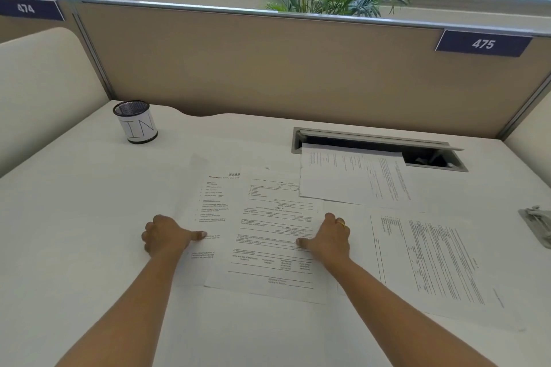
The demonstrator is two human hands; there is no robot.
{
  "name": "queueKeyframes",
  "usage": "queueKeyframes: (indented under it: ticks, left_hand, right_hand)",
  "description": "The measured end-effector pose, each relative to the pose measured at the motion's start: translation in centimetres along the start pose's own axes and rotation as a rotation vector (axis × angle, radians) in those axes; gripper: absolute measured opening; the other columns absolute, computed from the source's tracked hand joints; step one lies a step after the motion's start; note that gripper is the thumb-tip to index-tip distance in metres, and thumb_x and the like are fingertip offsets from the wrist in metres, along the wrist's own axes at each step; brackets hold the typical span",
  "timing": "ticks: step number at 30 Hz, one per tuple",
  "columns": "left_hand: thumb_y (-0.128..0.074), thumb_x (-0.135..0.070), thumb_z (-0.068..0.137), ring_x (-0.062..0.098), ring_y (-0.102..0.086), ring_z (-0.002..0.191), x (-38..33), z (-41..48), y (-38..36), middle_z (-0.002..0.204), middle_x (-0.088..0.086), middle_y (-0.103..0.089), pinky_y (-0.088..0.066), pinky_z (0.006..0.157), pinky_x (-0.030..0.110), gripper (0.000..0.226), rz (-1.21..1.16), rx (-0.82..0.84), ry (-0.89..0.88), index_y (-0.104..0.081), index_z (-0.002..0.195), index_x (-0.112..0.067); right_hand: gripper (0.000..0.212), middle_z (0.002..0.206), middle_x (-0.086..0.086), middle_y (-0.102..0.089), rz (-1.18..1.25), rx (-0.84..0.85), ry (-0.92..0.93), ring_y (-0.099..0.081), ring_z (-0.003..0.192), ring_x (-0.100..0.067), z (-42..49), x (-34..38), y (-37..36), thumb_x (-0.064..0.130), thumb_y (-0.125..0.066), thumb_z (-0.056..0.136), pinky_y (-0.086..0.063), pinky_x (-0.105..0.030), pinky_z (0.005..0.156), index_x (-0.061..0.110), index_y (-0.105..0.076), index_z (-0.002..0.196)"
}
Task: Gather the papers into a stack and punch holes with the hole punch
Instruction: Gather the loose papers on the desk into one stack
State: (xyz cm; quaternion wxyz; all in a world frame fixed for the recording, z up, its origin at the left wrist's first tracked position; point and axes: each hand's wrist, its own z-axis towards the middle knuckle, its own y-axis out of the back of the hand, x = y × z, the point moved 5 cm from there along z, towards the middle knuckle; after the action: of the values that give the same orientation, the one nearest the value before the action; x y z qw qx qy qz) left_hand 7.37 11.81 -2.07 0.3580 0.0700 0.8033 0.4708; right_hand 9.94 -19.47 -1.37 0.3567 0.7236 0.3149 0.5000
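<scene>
Several printed papers lie spread on the white desk (89, 217). A "FORM II" sheet (213, 202) lies left of centre, and a form sheet (274, 259) overlaps its right side. My left hand (165, 235) is at the left sheet's left edge, thumb on top and fingers curled. My right hand (329, 237), wearing a ring, holds the middle sheet's right edge the same way. Another sheet (351, 179) lies at the back right, and a fourth (432, 259) on the right. A grey hole punch (538, 225) is cut off by the right frame edge.
A mesh pen cup (135, 122) with a white label stands at the back left. An open cable tray (426, 155) is sunk into the desk at the back right, partly under a sheet. Beige partition panels (298, 68) close off the back and sides.
</scene>
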Motion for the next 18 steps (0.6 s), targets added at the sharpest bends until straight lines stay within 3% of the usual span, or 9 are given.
queueKeyframes:
  ticks: [7,14,18]
  left_hand:
    - [-0.089,-0.039,0.050,0.039,-0.045,0.115,0.5,0.2,-0.1,0.120,0.024,-0.049,-0.035,0.093,0.046,0.096,0.024,0.014,0.039,-0.036,0.118,0.003]
    - [-0.085,-0.045,0.056,0.035,-0.050,0.113,0.5,0.1,-0.3,0.116,0.018,-0.056,-0.033,0.093,0.041,0.084,0.040,0.055,0.002,-0.043,0.116,-0.002]
    - [-0.085,-0.039,0.058,0.035,-0.056,0.102,0.3,-0.6,0.0,0.108,0.016,-0.060,-0.039,0.073,0.037,0.066,-0.010,0.044,-0.055,-0.051,0.103,-0.004]
  right_hand:
    - [0.081,0.132,-0.014,-0.042,0.012,0.000,-0.022,-0.044,0.122,-0.029,-0.2,-0.2,-0.2,0.033,-0.080,0.069,-0.039,-0.032,0.099,0.003,-0.035,0.130]
    - [0.087,0.131,-0.014,-0.044,0.140,0.082,-0.139,-0.047,0.121,-0.029,0.3,-1.5,0.1,0.028,-0.086,0.061,-0.042,-0.036,0.095,0.004,-0.035,0.128]
    - [0.082,0.128,-0.012,-0.051,0.173,0.116,-0.156,-0.049,0.119,-0.028,0.5,-1.9,0.0,0.026,-0.086,0.061,-0.042,-0.034,0.092,0.005,-0.038,0.124]
